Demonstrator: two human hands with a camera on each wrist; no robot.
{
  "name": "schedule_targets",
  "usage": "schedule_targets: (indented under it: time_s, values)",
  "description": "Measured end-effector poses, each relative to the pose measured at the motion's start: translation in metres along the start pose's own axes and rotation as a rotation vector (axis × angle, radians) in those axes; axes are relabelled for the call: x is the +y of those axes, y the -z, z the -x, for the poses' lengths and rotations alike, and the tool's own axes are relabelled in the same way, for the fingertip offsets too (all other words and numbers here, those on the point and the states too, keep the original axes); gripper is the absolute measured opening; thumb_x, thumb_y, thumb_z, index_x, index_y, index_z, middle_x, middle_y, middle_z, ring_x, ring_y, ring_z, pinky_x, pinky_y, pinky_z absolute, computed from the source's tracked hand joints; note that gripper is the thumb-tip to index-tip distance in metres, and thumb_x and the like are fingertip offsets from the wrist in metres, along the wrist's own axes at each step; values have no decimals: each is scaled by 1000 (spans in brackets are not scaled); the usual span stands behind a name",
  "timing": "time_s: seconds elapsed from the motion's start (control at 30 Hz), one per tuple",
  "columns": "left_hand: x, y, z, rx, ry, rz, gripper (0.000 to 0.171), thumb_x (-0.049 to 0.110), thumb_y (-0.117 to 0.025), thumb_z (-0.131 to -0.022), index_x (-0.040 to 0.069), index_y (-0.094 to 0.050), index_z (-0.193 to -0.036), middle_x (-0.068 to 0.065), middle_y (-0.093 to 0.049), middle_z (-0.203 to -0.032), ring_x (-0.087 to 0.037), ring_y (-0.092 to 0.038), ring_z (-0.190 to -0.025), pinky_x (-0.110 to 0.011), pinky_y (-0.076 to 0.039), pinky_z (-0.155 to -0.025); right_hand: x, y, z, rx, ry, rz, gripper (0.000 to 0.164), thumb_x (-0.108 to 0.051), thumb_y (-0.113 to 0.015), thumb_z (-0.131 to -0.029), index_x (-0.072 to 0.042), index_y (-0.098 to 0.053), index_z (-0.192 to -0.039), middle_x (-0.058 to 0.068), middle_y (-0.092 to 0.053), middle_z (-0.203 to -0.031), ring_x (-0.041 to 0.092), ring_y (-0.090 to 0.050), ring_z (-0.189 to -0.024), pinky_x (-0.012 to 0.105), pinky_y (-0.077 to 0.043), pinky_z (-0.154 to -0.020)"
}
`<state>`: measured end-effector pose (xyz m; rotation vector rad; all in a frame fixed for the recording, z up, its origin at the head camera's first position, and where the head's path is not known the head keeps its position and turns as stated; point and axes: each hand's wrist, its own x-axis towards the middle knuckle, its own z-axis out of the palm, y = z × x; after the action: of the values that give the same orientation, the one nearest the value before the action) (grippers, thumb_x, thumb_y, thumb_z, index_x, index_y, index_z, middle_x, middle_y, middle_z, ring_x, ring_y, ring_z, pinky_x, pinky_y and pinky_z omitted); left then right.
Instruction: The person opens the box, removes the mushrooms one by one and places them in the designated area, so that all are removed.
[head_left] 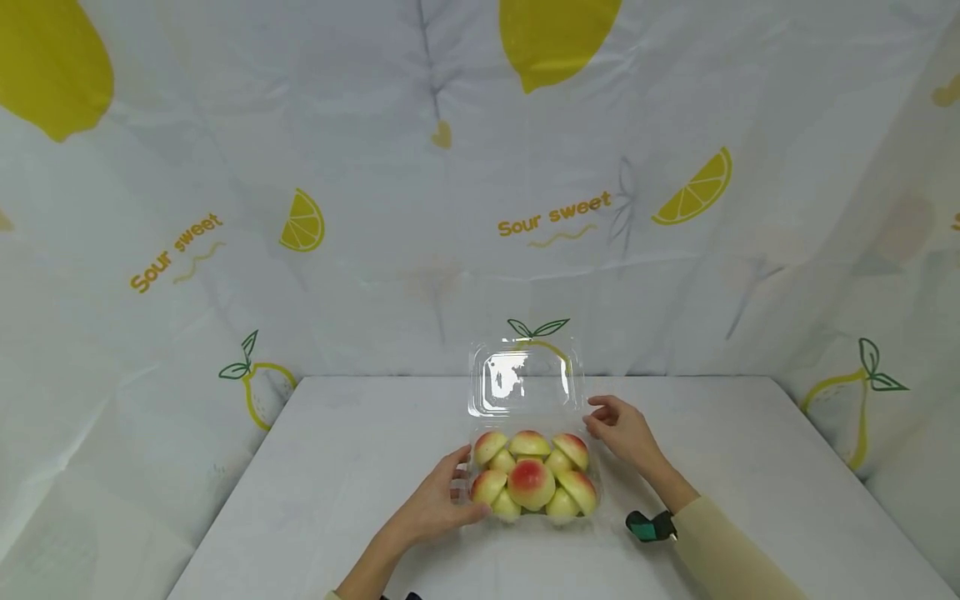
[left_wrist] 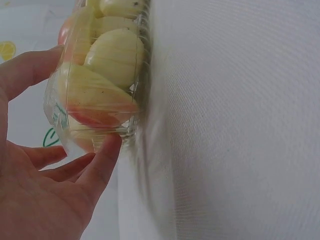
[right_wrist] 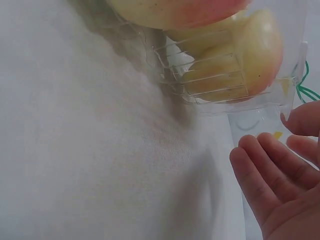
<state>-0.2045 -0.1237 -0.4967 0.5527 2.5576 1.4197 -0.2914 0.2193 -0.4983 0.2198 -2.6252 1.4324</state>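
Observation:
A clear plastic clamshell box (head_left: 600, 492) sits on the table with its transparent lid (head_left: 540, 383) raised at the back. Inside lie several yellow peach-like fruits (head_left: 531, 483) with red blushes, some looking like halves laid over others. My left hand (head_left: 438, 496) holds the box by its left side, thumb at the near corner and fingers farther back; in the left wrist view the fingertips (left_wrist: 114, 142) touch the clear wall. At the back right corner, beside the lid's hinge, my right hand (head_left: 622, 429) has loosely bent fingers. Whether its thumb touches the rim (right_wrist: 287, 107) I cannot tell.
The table (head_left: 315, 467) has a white cover. Behind it and at both sides hangs a white curtain (head_left: 375, 275) printed with lemons and lettering. A dark and green band (head_left: 651, 527) is on the right wrist.

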Motion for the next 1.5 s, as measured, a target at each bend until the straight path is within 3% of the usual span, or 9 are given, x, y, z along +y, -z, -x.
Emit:
schedule_targets:
  time_s: [0.3, 0.73, 0.97, 1.27, 1.5]
  values:
    - [-1, 0, 1, -39, 27, 59, 97, 32, -82, -84, 0, -27, -158, -21, -41, -152, -39, -51, -131, -49, -52, -104, -2, 2, 3, -39, -40, 0, 40, -15, -69, -96, 6, -59, -129, 12, -71, -98, 19, -69, -81, 27, -55, -68]
    - [1, 1, 3, -52, 42, 88, 95, 30, -82, -85, 0, -27, -157, -20, -38, -156, -39, -49, -134, -51, -50, -105, -8, 8, 11, -32, 10, 94, 36, -17, -69, -97, 4, -64, -125, 8, -71, -97, 19, -68, -83, 27, -55, -66]
    - [3, 1, 4, -49, 56, 84, 95, 29, -83, -84, 0, -28, -156, -21, -37, -156, -41, -48, -134, -52, -50, -105, -21, 13, 19, -10, 114, 159, 30, -16, -70, -97, 3, -67, -119, 9, -72, -100, 29, -69, -93, 36, -60, -74]
    - [3, 4, 3, -53, 56, 90, 95, 28, -83, -85, 1, -28, -157, -21, -33, -159, -42, -46, -136, -53, -49, -106, -48, 16, 31, 15, 283, 128, 23, -6, -75, -91, 0, -70, -113, 7, -72, -99, 23, -69, -90, 40, -63, -80]
    - [3, 4, 0, -66, 58, 104, 95, 29, -83, -85, 1, -27, -157, -22, -34, -158, -42, -46, -136, -53, -48, -107, -61, 14, 45, -28, 383, 142, 27, -3, -79, -87, -2, -70, -112, 3, -71, -103, 22, -68, -93, 46, -61, -83]
